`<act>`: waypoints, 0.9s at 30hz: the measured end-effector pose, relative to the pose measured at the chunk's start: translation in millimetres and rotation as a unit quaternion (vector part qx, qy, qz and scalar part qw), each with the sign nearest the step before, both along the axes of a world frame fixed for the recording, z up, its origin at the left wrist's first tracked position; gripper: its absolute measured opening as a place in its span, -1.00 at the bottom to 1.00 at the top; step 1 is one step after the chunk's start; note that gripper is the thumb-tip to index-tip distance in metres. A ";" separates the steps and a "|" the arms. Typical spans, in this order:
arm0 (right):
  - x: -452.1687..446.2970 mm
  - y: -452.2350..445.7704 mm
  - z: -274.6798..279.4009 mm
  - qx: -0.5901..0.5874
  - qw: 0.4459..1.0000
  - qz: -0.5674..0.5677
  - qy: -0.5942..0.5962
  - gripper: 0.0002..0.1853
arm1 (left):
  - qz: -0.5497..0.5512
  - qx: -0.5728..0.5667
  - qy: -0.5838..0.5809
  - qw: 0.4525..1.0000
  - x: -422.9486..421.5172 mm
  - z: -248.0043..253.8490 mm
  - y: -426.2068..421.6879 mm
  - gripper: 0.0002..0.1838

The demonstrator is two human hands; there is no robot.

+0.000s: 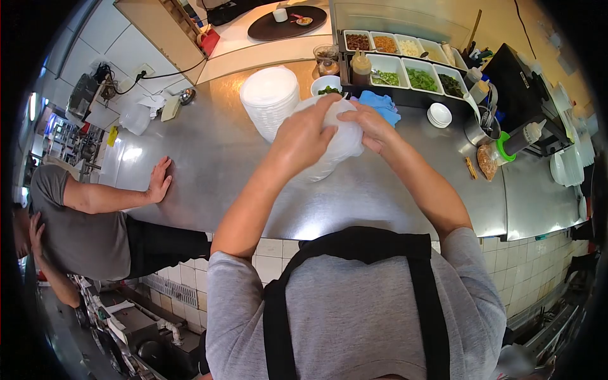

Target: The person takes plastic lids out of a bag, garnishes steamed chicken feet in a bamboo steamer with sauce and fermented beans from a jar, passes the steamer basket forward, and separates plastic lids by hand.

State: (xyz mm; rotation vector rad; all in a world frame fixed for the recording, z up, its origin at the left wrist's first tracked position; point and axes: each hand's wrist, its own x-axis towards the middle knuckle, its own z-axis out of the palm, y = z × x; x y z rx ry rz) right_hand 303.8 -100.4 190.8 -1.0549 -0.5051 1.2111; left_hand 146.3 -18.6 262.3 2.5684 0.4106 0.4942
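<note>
Both hands are at a stack of white translucent plastic pieces (345, 140) on the steel counter. My left hand (301, 138) lies against its left and upper side, fingers curved and spread a little apart. On the right side, my right hand (372, 126) has its fingers bent onto the top edge, thumb and fingers pressed together on the plastic. Just left of it stands a taller stack of white round containers (269, 95), touched by neither hand. A white bowl with greens (327, 84) sits behind my hands, and a blue cloth (380, 106) lies behind my right hand.
Trays of toppings (405, 71) line the back, with a squeeze bottle (361, 66) beside them. Small white bowls (439, 114) and a bag with a green lid (491, 158) are at right. A co-worker (85, 221) rests a hand on the counter at left.
</note>
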 end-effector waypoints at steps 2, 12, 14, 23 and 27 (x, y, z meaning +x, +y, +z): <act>-5.8 -3.3 -9.3 0.015 0.999 -0.032 0.034 -0.54 | 0.010 0.041 0.077 0.996 -13.7 2.0 -9.8 -0.40; -18.6 11.8 -82.3 0.073 0.933 -0.059 -0.347 -0.43 | -0.118 -0.263 -0.163 0.944 3.2 -17.3 -46.1 -0.72; -18.7 6.2 -80.4 0.048 0.871 -0.041 -0.488 -0.36 | -0.085 -0.373 -0.220 0.897 -4.5 -1.4 -33.2 -0.75; 18.9 -63.8 78.5 0.042 0.445 0.046 -0.893 -0.69 | -0.001 -0.485 -0.455 0.747 -43.6 21.0 48.0 -0.76; 10.2 -82.9 121.9 0.075 0.426 -0.035 -0.901 -0.86 | 0.003 -0.465 -0.467 0.752 -35.6 26.3 46.5 -0.77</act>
